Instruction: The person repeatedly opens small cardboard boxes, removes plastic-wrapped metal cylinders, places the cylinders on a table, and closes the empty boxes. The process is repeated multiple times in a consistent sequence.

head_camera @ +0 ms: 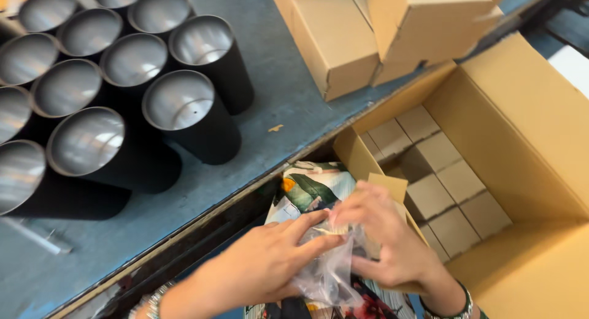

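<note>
While both hands (331,245) pinch plastic bag (328,273), carton (521,128) w/ open room sits rt.

Black, silver, brown and blue around my hands

My black tubes (202,119) shine silver inside at ten o'clock; brown boxes (343,42) at one o'clock; blue table (288,92); clear bag (328,273); green leaf-print cloth (313,190) at six.

A clear plastic bag (328,273), crumpled and glossy, hangs pinched between both hands over a floral-patterned lap.
</note>
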